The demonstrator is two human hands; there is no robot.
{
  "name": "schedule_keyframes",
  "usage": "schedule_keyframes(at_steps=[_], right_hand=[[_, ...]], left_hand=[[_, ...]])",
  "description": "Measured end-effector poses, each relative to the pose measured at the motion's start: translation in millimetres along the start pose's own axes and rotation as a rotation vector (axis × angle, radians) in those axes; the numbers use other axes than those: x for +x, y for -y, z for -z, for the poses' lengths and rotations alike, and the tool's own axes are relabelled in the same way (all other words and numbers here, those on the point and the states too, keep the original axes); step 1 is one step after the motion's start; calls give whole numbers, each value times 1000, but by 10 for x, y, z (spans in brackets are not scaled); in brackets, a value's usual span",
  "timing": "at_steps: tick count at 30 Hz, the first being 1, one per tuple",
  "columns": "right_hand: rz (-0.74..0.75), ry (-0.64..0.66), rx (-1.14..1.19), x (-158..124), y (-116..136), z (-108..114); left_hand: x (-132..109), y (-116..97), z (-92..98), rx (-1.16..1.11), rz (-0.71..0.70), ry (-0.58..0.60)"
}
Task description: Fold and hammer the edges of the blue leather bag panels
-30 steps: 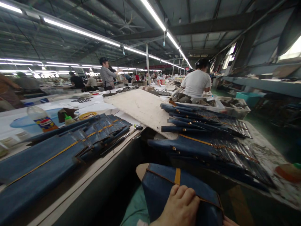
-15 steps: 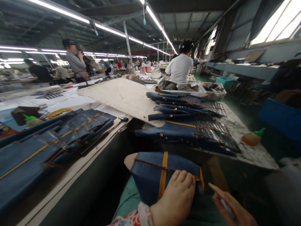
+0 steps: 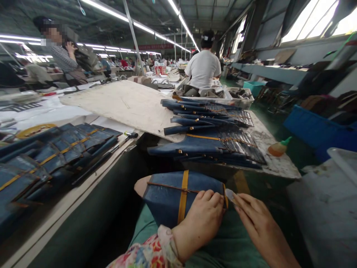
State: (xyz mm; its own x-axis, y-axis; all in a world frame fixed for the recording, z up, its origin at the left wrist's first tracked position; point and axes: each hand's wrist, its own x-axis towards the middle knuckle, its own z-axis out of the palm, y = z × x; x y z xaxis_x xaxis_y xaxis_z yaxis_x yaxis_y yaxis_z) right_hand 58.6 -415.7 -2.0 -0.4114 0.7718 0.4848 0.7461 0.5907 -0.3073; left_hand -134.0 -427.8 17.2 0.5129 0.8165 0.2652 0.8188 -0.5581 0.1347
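Observation:
A blue leather piece point(image 3: 164, 203) with a yellow strip across it and a thin brown seam along it lies over my green-clad lap. A pale beige part point(image 3: 141, 186) sticks out at its left end. My left hand point(image 3: 205, 212) grips the piece near its right end, fingers curled over the top. A yellow edging point(image 3: 225, 195) runs along that right end. In my right hand point(image 3: 252, 210) is a small flat tool with a pale rounded tip point(image 3: 230, 194), which is at the yellow edging. My fingers hide the rest of the tool.
Stacked blue leather pieces point(image 3: 206, 149) lie on the worn board ahead, beside a green-capped orange bottle point(image 3: 279, 147). More blue pieces point(image 3: 61, 149) cover the left bench, near a small hammer point(image 3: 131, 134). A grey bin point(image 3: 320, 208) stands at right. Co-workers point(image 3: 203, 65) are farther off.
My right hand has come in leftward and up, bringing the tool's tip to the piece's yellow edge. My left hand keeps its grip. The whole view has shifted.

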Motion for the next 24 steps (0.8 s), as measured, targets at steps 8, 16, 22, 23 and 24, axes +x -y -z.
schedule_keyframes(at_steps=[8, 16, 22, 23, 24], right_hand=[[57, -18, 9, 39, 221, -118], [67, 52, 18, 201, 404, -136], [128, 87, -6, 287, 662, -294], [143, 91, -18, 305, 704, -325], [156, 93, -30, 324, 746, -355]], left_hand=[[-216, 162, 36, -38, 70, -76], [-376, 312, 149, 10, 131, -68], [-468, 383, 163, 17, 191, -106], [-496, 401, 160, 28, 204, -119], [-530, 423, 158, 39, 214, -134]])
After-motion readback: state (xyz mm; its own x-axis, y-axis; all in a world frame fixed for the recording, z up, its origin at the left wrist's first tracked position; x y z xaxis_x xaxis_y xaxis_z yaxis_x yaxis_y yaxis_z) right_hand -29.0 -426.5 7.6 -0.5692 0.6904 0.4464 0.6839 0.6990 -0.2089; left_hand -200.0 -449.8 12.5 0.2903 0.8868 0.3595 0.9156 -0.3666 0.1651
